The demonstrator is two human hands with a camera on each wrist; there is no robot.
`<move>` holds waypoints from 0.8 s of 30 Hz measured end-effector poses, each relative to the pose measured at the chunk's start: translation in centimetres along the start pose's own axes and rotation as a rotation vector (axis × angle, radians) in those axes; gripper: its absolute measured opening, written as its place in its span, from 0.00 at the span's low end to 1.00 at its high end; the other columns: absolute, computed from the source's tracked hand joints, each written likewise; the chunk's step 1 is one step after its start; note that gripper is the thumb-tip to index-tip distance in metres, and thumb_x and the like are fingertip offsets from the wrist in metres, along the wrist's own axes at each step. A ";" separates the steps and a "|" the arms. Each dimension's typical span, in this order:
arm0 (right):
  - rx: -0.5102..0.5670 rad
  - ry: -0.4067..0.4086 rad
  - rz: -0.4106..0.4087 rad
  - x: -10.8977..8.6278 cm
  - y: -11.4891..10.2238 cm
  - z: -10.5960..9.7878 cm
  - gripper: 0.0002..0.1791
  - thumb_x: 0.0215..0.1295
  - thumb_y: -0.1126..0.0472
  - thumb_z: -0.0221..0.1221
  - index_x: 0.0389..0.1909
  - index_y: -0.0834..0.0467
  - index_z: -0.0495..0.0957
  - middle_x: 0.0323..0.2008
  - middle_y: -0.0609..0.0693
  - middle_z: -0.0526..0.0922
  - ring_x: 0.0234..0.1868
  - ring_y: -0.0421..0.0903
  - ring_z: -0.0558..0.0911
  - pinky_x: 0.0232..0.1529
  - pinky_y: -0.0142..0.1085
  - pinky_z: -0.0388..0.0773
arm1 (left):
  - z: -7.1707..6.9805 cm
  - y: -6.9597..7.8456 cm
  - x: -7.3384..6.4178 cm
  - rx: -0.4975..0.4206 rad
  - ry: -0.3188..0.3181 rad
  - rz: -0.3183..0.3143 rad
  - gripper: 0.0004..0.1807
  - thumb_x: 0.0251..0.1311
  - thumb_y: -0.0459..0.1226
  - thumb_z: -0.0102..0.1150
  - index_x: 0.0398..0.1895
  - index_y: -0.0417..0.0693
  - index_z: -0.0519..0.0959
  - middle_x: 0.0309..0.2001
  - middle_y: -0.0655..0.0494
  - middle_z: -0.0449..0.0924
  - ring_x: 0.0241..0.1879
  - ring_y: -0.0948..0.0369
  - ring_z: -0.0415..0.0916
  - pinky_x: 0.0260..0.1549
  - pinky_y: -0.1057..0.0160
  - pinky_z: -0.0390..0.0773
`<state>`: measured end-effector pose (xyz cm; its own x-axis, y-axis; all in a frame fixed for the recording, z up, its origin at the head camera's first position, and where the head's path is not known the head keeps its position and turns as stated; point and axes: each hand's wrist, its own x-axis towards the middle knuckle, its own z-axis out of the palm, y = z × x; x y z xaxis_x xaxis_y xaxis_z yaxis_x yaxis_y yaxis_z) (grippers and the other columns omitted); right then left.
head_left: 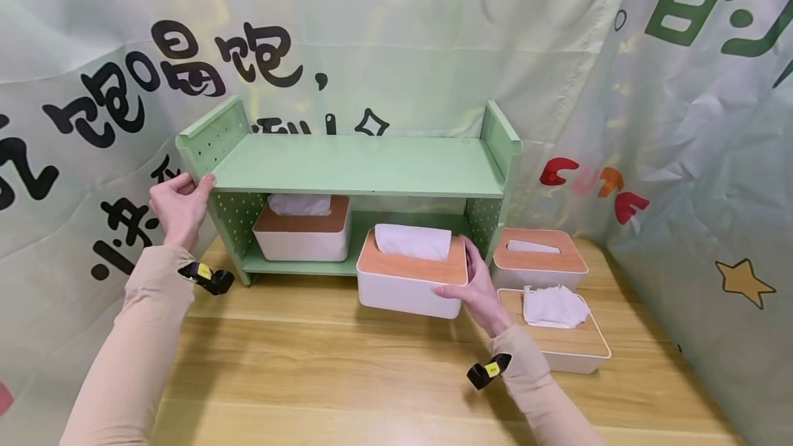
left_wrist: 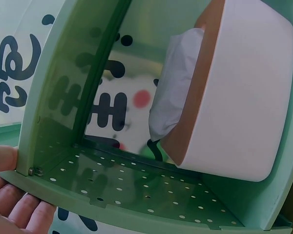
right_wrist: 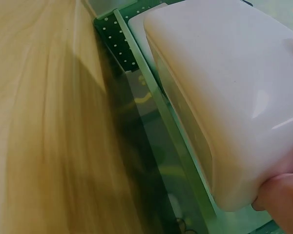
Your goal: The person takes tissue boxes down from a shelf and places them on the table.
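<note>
My right hand (head_left: 478,294) grips a white tissue box (head_left: 405,296) with a wood-look lid and a tissue sticking out, thumb on its front and fingers at its right side. The box is held in front of the lower level of a green two-tier shelf (head_left: 359,165), slightly tilted. In the right wrist view its white underside (right_wrist: 224,83) fills much of the picture. With thumb and fingers, my left hand (head_left: 181,208) pinches the shelf's left front edge, at the upper board. A second tissue box (head_left: 302,246) sits inside the lower level at the left.
Right of the shelf, a tissue box (head_left: 540,279) stands at the back, and another tissue box (head_left: 570,361) with a crumpled tissue on top stands in front of it. All rest on a wooden table (head_left: 297,377). A printed cloth (head_left: 396,74) hangs behind and at both sides.
</note>
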<state>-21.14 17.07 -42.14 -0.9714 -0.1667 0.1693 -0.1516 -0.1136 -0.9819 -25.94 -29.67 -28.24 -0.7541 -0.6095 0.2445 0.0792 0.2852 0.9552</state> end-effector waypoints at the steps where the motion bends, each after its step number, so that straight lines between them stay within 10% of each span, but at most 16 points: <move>1: -0.004 -0.003 0.002 -0.1 0.0 0.0 0.66 0.46 0.75 0.72 0.80 0.59 0.38 0.82 0.56 0.39 0.82 0.51 0.41 0.80 0.37 0.50 | 0.0 0.0 0.0 -0.001 -0.001 -0.001 0.23 0.62 0.40 0.66 0.59 0.42 0.80 0.15 0.90 0.73 0.22 0.83 0.74 0.29 0.83 0.72; 6: -0.010 -0.012 0.001 -0.8 0.2 0.0 0.66 0.46 0.73 0.73 0.80 0.59 0.39 0.81 0.57 0.43 0.81 0.53 0.47 0.61 0.15 0.65 | 0.0 0.1 0.0 -0.008 -0.006 -0.009 0.23 0.62 0.40 0.66 0.60 0.43 0.80 0.15 0.90 0.73 0.22 0.83 0.74 0.28 0.83 0.72; 24: 0.042 -0.038 -0.038 -3.0 1.2 -0.2 0.68 0.38 0.75 0.73 0.80 0.60 0.42 0.66 0.46 0.67 0.59 0.35 0.76 0.58 0.29 0.78 | 0.0 0.1 0.0 -0.009 -0.004 -0.008 0.23 0.62 0.40 0.66 0.60 0.42 0.80 0.15 0.89 0.73 0.22 0.83 0.74 0.29 0.83 0.72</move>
<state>-18.50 17.66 -43.89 -0.9571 -0.1989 0.2105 -0.1800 -0.1610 -0.9704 -25.89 -29.61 -28.15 -0.7572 -0.6089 0.2362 0.0791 0.2736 0.9586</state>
